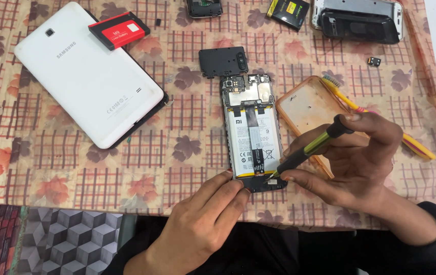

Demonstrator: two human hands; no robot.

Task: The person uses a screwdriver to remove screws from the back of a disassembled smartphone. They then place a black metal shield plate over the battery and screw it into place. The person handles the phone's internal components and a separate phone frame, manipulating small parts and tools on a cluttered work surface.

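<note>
Both hands are working near the bench's (pixel 34 173) front edge: the right hand (pixel 355 163) is pinching a green-and-black screwdriver (pixel 309 148) with its tip touching the bottom end of an opened phone (pixel 252 135), while the left hand (pixel 202 219) is pressing its fingertips on that phone's lower left corner. An orange phone case (pixel 307 109) is lying just right of the phone, and a white tablet (pixel 88 74) is sitting toward the back left corner.

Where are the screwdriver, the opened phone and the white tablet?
screwdriver (pixel 307 148), head view, on its yellow-green shaft.
opened phone (pixel 243 137), head view, on its white battery.
white tablet (pixel 88 76), head view, middle of its back.
</note>
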